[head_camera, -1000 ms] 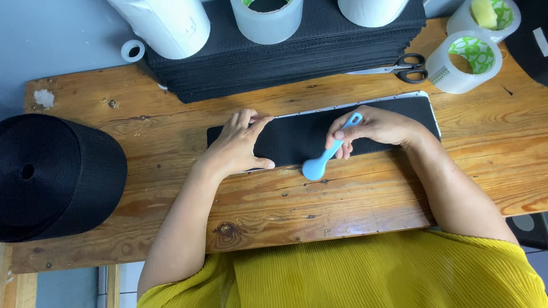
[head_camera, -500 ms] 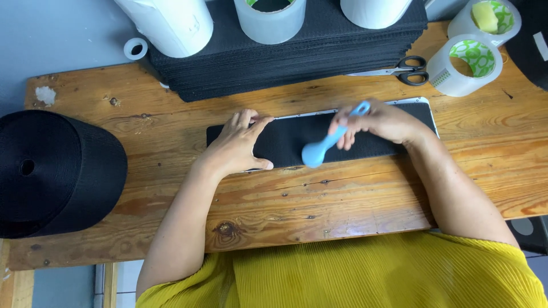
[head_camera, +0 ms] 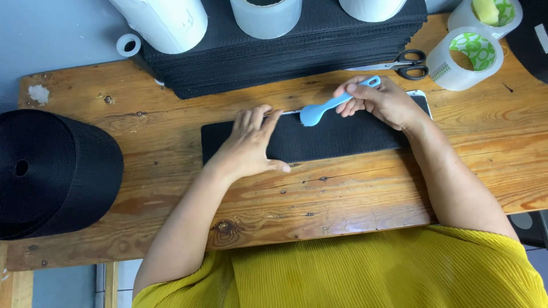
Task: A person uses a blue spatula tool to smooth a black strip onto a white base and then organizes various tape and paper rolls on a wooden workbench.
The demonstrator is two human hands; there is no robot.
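Bare forearms, ribbed mustard-yellow top point(head_camera: 365, 268) on torso

Scissors point(head_camera: 408, 63), 2 tape rolls point(head_camera: 465, 57), black webbing roll point(head_camera: 54, 171)

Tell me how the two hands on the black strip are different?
The left hand lies flat, fingers spread, pressing on the black strip; the right hand is curled around a light blue brush. The left hand holds nothing; the right hand's grip is shut on the brush handle. Both are bare and over the same strip on the wooden table.
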